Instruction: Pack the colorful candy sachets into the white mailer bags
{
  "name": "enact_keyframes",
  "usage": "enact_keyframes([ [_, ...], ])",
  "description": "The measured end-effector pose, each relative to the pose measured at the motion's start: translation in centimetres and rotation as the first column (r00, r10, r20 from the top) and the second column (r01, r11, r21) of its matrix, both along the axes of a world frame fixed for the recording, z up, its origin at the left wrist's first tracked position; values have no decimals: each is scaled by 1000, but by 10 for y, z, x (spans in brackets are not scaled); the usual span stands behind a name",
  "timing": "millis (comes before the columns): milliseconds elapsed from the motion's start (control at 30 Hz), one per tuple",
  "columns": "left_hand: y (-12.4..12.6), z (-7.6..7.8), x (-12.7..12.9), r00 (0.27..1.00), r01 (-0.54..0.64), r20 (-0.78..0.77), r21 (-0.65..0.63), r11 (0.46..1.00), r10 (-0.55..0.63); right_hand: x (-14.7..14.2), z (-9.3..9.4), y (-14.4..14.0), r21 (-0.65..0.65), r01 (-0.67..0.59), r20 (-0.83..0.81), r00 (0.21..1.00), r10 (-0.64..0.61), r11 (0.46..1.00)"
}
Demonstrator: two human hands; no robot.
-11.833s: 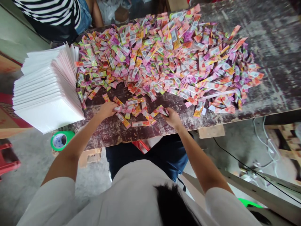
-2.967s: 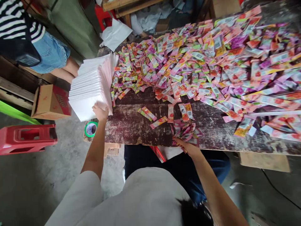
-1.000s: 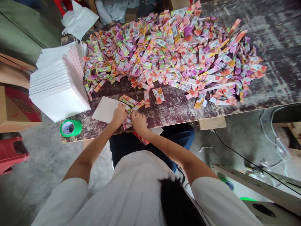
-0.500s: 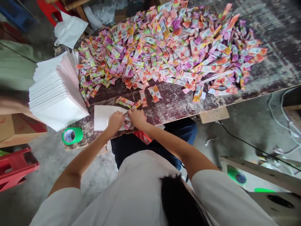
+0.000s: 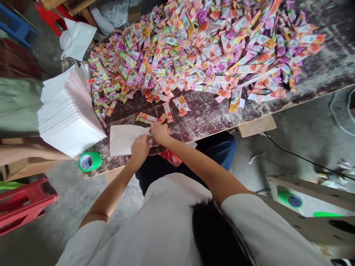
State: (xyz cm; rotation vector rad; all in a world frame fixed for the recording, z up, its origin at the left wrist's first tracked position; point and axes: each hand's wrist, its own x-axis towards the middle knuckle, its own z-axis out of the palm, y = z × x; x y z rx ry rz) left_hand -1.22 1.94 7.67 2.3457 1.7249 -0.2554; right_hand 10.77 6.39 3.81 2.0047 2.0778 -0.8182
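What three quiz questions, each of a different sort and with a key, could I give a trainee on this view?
1. Multiple choice: which lies on the dark, scuffed table at its near left corner?
A. Blue plastic stool
B. Green roll of tape
C. Crumpled white sheet

2. True or false: the person's left hand and right hand are both at the left end of the flat white rectangular envelope.

3. Fill in: the large heap of small, colourful wrapped sachets lies to the ____ of the stack of white envelopes in the picture.

Key: 1. B. 2. False; both are at its right end. 3. Right.
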Motion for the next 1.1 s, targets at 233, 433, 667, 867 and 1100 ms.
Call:
enact_keyframes([
  [233,1,-17,3,989,8,-148,-39,999,-14,-12,5,-16,9,93,5,996,-93,996],
  [433,8,-15,6,996,-12,-85,18,1000,13,-13,5,-23,-36,201,-36,979,-202,979],
  [667,24,-16,11,973,-142,182,6,990,139,-19,-3,-29,64,150,-1,989,-151,987],
  [867,30,-23,15,960,111,260,-15,994,-103,-10,-14,-33,47,99,-32,995,-97,994],
  [1100,-37,-64,8,828,-322,536,217,922,163,20,-21,-17,-181,260,-208,932,-296,948],
])
